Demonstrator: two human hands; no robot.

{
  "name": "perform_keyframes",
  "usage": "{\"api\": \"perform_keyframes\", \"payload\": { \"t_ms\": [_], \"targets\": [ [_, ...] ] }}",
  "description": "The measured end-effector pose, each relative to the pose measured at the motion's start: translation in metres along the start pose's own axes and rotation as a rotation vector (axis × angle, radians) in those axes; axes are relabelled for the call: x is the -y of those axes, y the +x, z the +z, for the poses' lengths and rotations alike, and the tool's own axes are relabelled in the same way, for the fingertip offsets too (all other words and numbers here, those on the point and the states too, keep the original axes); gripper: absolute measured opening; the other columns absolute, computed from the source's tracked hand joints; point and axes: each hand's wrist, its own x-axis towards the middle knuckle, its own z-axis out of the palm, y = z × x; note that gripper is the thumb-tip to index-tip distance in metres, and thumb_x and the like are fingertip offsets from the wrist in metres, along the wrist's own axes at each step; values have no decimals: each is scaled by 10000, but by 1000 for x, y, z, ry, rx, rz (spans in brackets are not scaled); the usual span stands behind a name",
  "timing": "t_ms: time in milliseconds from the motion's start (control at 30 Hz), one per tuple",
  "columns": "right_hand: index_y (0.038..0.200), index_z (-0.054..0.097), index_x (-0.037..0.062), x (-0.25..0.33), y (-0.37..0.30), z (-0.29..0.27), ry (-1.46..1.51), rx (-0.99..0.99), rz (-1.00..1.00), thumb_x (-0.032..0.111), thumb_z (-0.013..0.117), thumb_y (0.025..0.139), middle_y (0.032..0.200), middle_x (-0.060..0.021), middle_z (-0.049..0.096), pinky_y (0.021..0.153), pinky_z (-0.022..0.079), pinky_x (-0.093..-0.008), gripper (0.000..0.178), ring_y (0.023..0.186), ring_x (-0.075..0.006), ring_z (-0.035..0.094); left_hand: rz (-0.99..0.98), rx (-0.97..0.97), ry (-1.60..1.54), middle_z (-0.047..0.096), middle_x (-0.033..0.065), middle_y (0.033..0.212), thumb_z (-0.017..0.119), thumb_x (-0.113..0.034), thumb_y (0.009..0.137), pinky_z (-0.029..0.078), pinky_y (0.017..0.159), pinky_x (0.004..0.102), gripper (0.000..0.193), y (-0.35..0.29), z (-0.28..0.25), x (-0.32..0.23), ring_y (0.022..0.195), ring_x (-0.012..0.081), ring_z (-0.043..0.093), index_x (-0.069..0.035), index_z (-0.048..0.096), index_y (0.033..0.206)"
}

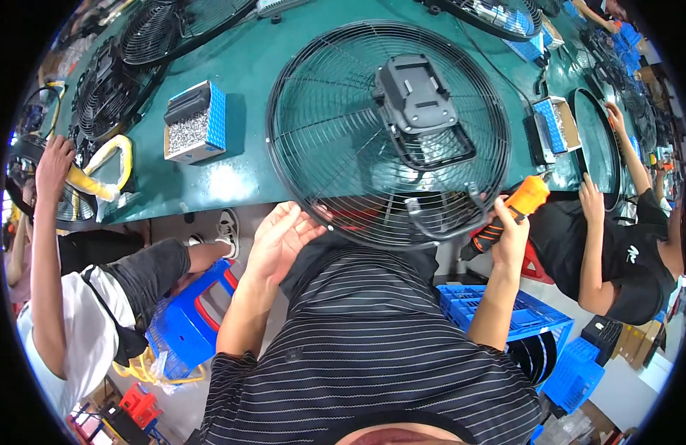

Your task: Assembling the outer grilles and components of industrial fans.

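A round black fan [321, 100] with a wire guard lies in front of me, its near rim overhanging the table edge. Its dark grey motor housing [423, 100] faces up, with a black tubular bracket [441, 157] beside it. At the guard's near left rim is my left hand [280, 239], thumb and fingers apart, fingertips at the rim; I cannot tell if they press on it. My right hand [512, 233] grips an orange and black power screwdriver [522, 199] by the guard's near right rim. The tool's tip points up and right, away from the fan.
Boxes of small metal screws stand left [197, 126] and right [559, 126] on the green table [243, 174]. More fans [109, 93] lie at the far left. Co-workers sit on both sides; one person's hands hold a black ring [612, 156]. A blue crate [532, 308] stands below right.
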Motion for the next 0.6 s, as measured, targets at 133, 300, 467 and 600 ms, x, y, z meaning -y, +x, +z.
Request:
{"api": "perform_keyframes", "payload": {
  "t_ms": [133,300,467,600],
  "targets": [
    [1108,680,25,26,8,-11,129,-50,-64,267,654,1045,971,-135,769,682,615,-353,251,796,-206,752,79,210,-17,721,227,1211,622,-162,1069,648,910,456,366,-23,40,-31,1067,329,755,37,560,1370],
    [1187,634,45,59,28,-1,211,-93,-107,310,674,1053,931,-118,736,597,559,-333,299,661,-184,660,279,372,6,749,205,1167,693,-189,1043,686,811,421,334,-8,95,-68,990,310,782,21,618,1292],
    [1176,694,73,72,34,13,232,-169,-183,347,708,1038,871,-69,729,578,520,-291,307,641,-148,640,299,326,17,763,189,1157,657,-197,1066,685,789,379,292,-2,123,-83,974,268,785,13,639,1269],
    [1144,691,65,73,39,11,284,-151,-190,337,707,1041,838,-67,720,565,517,-289,291,624,-142,633,304,355,5,762,194,1166,660,-182,1066,683,807,382,287,-1,132,-86,999,288,784,15,635,1274]
  ]
}}
